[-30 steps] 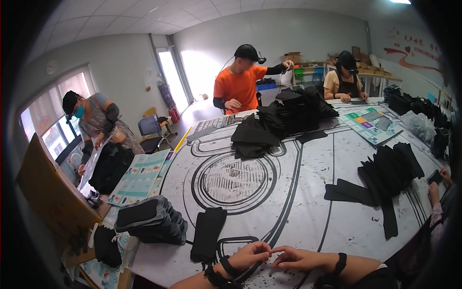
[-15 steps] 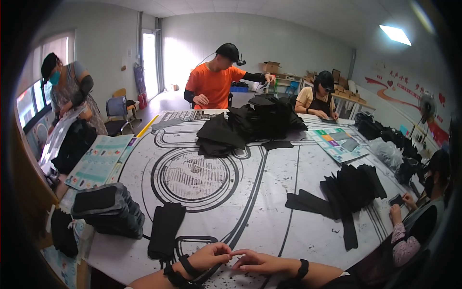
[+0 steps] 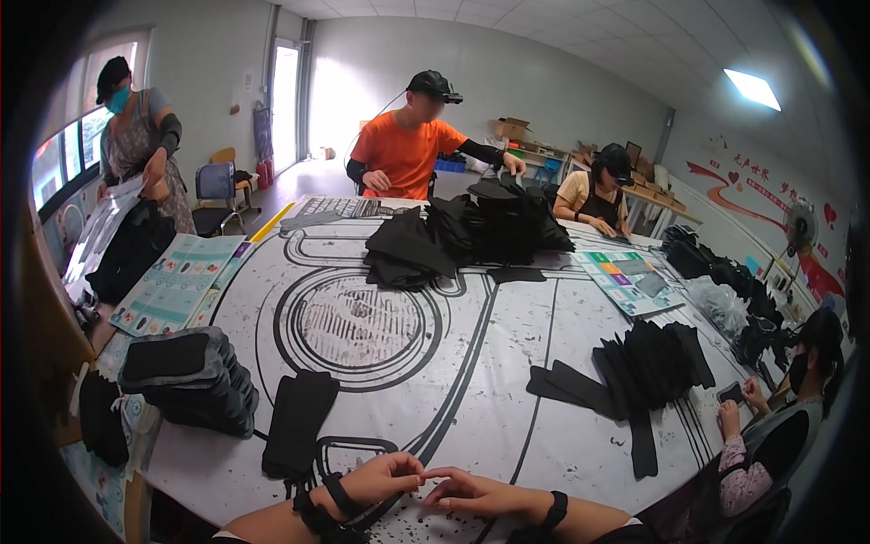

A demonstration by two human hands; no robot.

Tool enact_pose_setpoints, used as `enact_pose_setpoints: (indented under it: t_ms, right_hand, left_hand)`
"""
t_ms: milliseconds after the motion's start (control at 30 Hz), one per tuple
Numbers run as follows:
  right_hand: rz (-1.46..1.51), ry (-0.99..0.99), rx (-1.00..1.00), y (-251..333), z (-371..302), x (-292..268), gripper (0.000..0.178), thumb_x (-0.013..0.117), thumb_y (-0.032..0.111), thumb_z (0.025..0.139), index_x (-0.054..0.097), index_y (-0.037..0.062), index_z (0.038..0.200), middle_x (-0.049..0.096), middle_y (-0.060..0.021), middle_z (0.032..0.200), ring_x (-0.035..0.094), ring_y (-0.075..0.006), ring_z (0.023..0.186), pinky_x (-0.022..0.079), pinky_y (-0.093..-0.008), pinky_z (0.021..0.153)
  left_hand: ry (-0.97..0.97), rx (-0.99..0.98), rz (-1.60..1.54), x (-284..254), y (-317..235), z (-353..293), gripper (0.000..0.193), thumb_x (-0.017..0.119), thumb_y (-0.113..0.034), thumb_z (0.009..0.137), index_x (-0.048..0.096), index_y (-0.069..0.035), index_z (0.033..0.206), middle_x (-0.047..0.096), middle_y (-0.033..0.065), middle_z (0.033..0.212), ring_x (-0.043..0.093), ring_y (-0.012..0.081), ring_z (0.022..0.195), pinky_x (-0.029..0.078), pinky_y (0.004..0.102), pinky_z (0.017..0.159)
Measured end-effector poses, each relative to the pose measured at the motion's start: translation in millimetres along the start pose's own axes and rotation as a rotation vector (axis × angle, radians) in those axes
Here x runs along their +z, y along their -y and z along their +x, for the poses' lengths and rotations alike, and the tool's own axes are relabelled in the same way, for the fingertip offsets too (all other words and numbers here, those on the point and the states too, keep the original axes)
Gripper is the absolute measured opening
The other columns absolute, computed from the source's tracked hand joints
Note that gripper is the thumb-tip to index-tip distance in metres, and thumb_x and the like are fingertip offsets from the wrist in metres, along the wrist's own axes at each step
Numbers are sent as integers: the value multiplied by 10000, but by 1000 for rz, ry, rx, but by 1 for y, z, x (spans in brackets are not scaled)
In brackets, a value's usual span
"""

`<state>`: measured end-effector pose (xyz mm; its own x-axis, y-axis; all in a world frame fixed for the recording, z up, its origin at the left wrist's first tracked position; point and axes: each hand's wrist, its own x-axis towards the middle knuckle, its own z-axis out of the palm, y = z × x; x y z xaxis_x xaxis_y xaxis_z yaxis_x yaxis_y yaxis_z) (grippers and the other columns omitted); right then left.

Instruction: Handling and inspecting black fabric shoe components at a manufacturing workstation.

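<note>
Taking the meeting point of the two hands as the centre of the clock, the left hand (image 3: 385, 479) has its thumb and fingers drawn together, and the right hand (image 3: 480, 494) is loosely open, its index finger reaching to the left fingertips; whether anything small is pinched in the left, I cannot tell. The nearest goods are a flat stack of black pieces (image 3: 299, 422), at ten o'clock on the white, line-printed surface (image 3: 408, 417), its lower end just beside the left wrist. That closeness is the likeliest trouble: the dark strap (image 3: 340, 495) on that wrist could snag the bottom edge and skew the pile if the forearm swung toward nine. Farther out at ten, a tall grey-and-black stack (image 3: 172, 356) looks uneven and sits near the left edge of the surface, so a knock might topple it. At two o'clock a fan of black strips (image 3: 648, 363) sprawls loosely, some lying apart from the rest; a sleeve brushing across could scatter them further. At twelve, well apart from the hands, the big black heap (image 3: 507, 222) is piled without order, and the orange-shirted person (image 3: 394, 150) behind it has a hand right above; a careless pull there could start a slide.
</note>
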<state>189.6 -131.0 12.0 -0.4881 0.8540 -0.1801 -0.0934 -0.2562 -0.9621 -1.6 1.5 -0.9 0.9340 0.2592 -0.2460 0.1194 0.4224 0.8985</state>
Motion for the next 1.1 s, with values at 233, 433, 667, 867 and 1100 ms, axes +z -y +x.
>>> enact_pose_setpoints:
  t_ms: [233, 433, 667, 867, 1100]
  right_hand:
    - [-2, -9, 1, 2, -1, 0, 487, 462, 176, 954, 232, 92, 1375, 532, -123, 1165, 480, -162, 1111, 345, -313, 990]
    - [1, -3, -5, -5, 3, 2, 497, 464, 184, 953, 224, 96, 1380, 536, -121, 1158, 481, -162, 1109, 345, -316, 990]
    - [-251, -143, -178, 14, -7, 12, 459, 495, 194, 935, 336, 67, 1346, 521, -136, 1192, 490, -182, 1115, 383, -332, 956]
    - [-1550, -888, -1155, 112, -69, 62, 989, 426, 779, 721, 75, 227, 1462, -150, -286, 1452, -108, -529, 1313, 8, -695, 985]
    - [-105, 207, -1153, 157, -85, 53, 1125, 92, 845, 718, 541, -91, 1150, 591, -249, 983, 505, -363, 666, 398, -483, 704]
  left_hand:
    - [9, 2, 8, -2, 3, 2, 154, 598, -118, 872, 551, -38, 995, 594, 7, 862, 541, 75, 764, 440, 198, 702]
    - [16, -16, 17, -5, 3, -3, 149, 590, -109, 873, 549, -36, 997, 593, 10, 879, 541, 73, 780, 441, 201, 710]
    - [11, 32, 82, -6, 4, 4, 156, 613, -136, 872, 549, -34, 971, 574, 4, 853, 542, 75, 755, 445, 204, 667]
    - [-28, 37, 47, -3, 1, 5, 133, 605, -95, 868, 539, -26, 962, 573, 26, 841, 553, 105, 763, 451, 230, 709]
    - [-92, 5, 104, 1, -3, -2, 112, 601, -64, 857, 531, -24, 935, 573, 42, 828, 556, 115, 761, 455, 235, 714]
